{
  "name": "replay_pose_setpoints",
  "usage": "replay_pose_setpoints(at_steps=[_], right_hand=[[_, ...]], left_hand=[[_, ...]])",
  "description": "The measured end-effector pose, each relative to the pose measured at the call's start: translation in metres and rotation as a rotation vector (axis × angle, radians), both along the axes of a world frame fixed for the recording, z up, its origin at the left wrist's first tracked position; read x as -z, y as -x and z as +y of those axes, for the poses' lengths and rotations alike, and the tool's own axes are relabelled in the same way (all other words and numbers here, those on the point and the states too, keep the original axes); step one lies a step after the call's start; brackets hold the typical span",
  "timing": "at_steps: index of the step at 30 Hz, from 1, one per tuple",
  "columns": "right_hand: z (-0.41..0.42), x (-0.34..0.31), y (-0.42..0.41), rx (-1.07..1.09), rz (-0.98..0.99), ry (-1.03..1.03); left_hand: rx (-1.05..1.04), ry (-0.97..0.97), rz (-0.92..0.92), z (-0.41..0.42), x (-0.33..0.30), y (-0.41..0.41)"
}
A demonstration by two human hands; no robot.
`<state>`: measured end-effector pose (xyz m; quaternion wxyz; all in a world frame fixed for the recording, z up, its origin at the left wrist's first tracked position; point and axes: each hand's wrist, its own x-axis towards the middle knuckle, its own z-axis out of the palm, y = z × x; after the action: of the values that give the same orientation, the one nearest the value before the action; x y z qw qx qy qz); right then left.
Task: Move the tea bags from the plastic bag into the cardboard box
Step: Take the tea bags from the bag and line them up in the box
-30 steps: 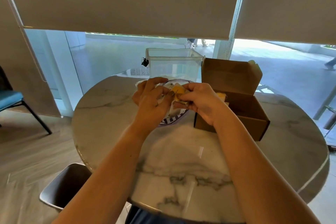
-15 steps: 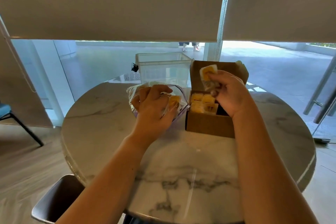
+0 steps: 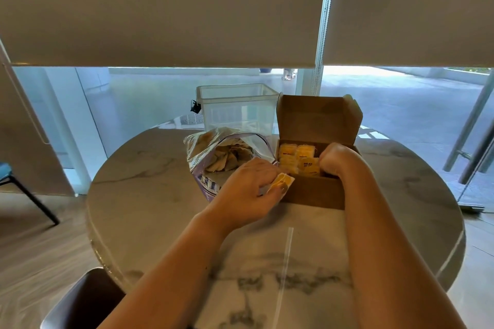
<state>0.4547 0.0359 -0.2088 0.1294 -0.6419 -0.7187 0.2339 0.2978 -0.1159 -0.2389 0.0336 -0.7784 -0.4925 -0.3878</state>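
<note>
Gleaming marble table (image 3: 165, 195) beside windows (image 3: 160, 99)

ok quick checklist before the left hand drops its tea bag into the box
1. Tea bag pinched in the left hand: ok.
2. Cardboard box lid up, opening exposed: ok.
3. Way into the box free: not ok, the right hand is down inside it with fingers curled.
4. Right hand has let go of its own tea bag: cannot tell, its fingers are hidden.
5. Room left in the box: cannot tell, yellow tea bags fill the left part and the right part is hidden by the hand.
6. Plastic bag mouth open, more bags inside: ok.
</note>
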Motion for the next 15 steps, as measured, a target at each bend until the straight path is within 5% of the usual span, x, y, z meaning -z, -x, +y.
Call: replay_pose_setpoints(at_steps=[15], right_hand=[[-0.01, -0.004, 0.014, 0.041, 0.098, -0.009]], left_hand=[[-0.054, 0.071, -0.14, 0.0, -0.002, -0.005]])
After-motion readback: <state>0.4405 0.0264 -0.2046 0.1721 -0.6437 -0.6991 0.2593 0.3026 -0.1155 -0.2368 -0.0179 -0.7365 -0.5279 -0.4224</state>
